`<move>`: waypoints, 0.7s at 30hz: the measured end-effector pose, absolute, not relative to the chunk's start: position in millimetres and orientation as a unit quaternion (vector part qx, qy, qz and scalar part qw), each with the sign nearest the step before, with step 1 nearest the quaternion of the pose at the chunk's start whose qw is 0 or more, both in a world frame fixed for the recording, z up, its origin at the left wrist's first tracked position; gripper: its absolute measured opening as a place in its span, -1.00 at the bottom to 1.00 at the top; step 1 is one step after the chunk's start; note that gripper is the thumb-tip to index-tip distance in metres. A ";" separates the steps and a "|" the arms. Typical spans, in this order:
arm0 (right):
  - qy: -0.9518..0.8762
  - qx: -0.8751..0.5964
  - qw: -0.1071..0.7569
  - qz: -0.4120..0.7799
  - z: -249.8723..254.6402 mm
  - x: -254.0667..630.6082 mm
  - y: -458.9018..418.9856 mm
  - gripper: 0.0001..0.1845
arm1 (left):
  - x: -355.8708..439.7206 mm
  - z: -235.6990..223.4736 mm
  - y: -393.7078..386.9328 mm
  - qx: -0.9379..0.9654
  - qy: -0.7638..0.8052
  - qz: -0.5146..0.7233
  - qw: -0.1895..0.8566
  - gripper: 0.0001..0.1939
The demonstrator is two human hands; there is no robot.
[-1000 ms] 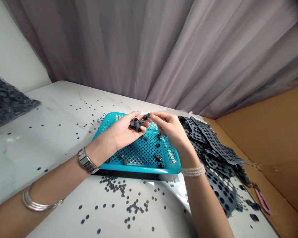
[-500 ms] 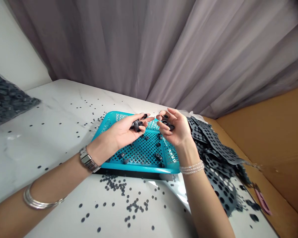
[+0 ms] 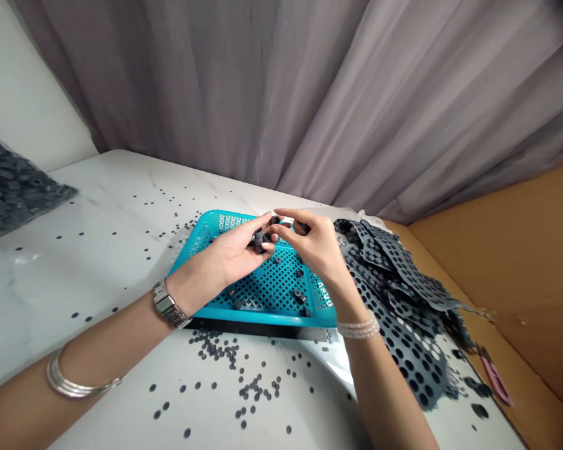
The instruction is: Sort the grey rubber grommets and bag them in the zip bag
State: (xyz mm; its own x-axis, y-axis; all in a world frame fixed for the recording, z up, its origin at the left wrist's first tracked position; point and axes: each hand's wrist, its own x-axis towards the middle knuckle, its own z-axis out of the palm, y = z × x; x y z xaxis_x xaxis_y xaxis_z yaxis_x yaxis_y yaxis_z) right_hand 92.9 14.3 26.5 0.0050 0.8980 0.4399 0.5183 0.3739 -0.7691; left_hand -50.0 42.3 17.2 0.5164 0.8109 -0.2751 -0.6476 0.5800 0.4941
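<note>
Over a turquoise perforated basket (image 3: 263, 320), my left hand (image 3: 234, 253) is turned palm up, its fingers curled round several small black rubber caps (image 3: 259, 240). My right hand (image 3: 316, 240) meets its fingertips from the right, thumb and forefinger at the cap (image 3: 276, 220) held at the left fingertips. Another dark cap (image 3: 302, 228) shows inside my right hand's curled fingers; the rest of that palm is hidden. A few loose caps (image 3: 299, 295) lie on the basket's floor below.
Small black discs (image 3: 258, 390) are scattered over the white table (image 3: 122, 375). Perforated dark rubber sheets (image 3: 403, 337) pile up at the right, near a pink-handled cutter (image 3: 496, 380) on cardboard. A clear bag (image 3: 19, 190) of dark parts stands at the left, a grey curtain (image 3: 244, 94) behind.
My right hand has moved left and turned over, from palm up to palm facing down and inward, and its fingers now reach my left fingertips. My left hand has hardly moved.
</note>
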 end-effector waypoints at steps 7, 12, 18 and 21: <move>-0.457 -0.430 0.585 0.513 25.0 99.5 19.3 -0.87 | -51.0 25.1 38.9 0.178 0.207 0.398 0.876 -0.87; -0.254 -0.302 0.564 0.725 27.3 111.8 22.9 -0.86 | -51.5 22.0 42.3 0.138 0.195 0.393 0.888 -0.76; -0.205 -0.263 0.571 0.751 25.7 114.3 22.8 -0.75 | -52.8 17.8 47.4 0.087 0.202 0.404 0.888 -0.57; -0.206 -0.292 0.578 0.733 24.5 114.3 23.0 -0.69 | -53.0 16.6 49.8 0.068 0.213 0.418 0.881 -0.53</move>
